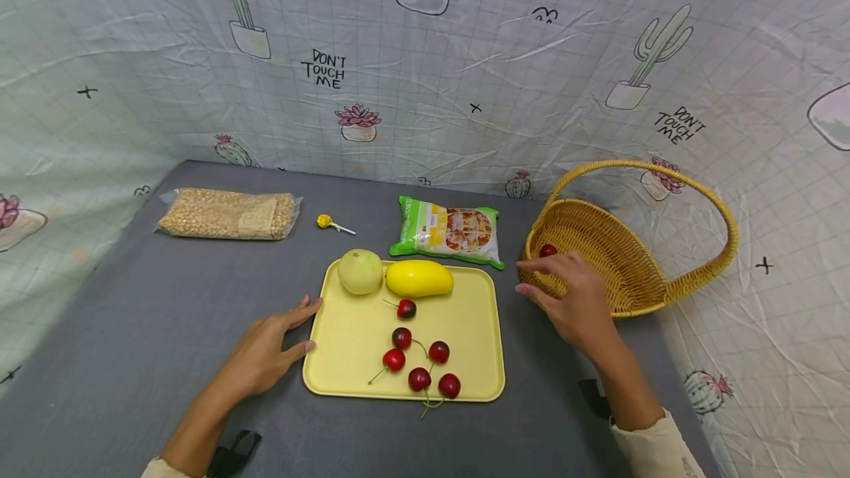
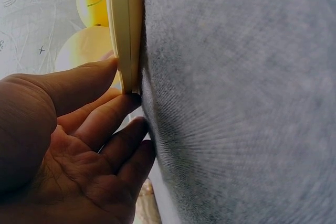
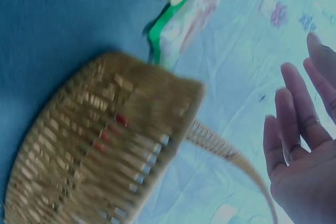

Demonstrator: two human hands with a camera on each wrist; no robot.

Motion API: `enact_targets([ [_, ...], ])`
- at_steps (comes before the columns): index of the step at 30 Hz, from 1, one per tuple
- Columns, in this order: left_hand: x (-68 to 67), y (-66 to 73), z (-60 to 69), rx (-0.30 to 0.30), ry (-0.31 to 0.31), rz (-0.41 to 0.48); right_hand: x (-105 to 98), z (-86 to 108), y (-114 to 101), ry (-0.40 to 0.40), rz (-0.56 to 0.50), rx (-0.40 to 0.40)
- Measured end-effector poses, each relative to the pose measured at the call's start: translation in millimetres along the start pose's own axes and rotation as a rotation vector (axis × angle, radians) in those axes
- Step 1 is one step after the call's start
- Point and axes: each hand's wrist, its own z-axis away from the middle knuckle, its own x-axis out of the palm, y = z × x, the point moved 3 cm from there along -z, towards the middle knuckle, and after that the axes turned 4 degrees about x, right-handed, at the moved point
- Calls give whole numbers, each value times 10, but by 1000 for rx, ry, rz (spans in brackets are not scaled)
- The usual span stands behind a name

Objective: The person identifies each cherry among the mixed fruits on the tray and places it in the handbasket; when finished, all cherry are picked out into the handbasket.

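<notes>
My left hand [image 1: 265, 349] touches the left edge of the yellow tray [image 1: 345, 382] with thumb and fingertips spread along it. On the tray lie a pale green round fruit [image 1: 360, 271], a yellow mango [image 1: 420, 279] and several dark red cherries [image 1: 401, 338], stems attached. Over the front left rim of the wicker basket [image 1: 617, 242] hovers my right hand [image 1: 574, 301], thumb and fingers apart, holding nothing. A cherry [image 1: 547, 250] shows inside the basket. In the right wrist view, red spots [image 3: 122, 120] show through the weave beside the right hand [image 3: 304, 166].
Behind the tray lies a green and white packet [image 1: 448, 231]. A lollipop [image 1: 324, 221] and a clear bag of yellow kernels [image 1: 229, 214] lie at the back left. The basket's tall handle [image 1: 720, 212] arches up near the printed cloth [image 1: 491, 65] backdrop.
</notes>
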Motion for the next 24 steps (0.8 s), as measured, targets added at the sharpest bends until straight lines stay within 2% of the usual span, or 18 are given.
enact_targets([
  [8,1,3,4,7,7,-5,193,127,-236,-74,-60,-106],
  [24,2,9,4,5,13,-1,510,325,-548,-233,-102,-129],
])
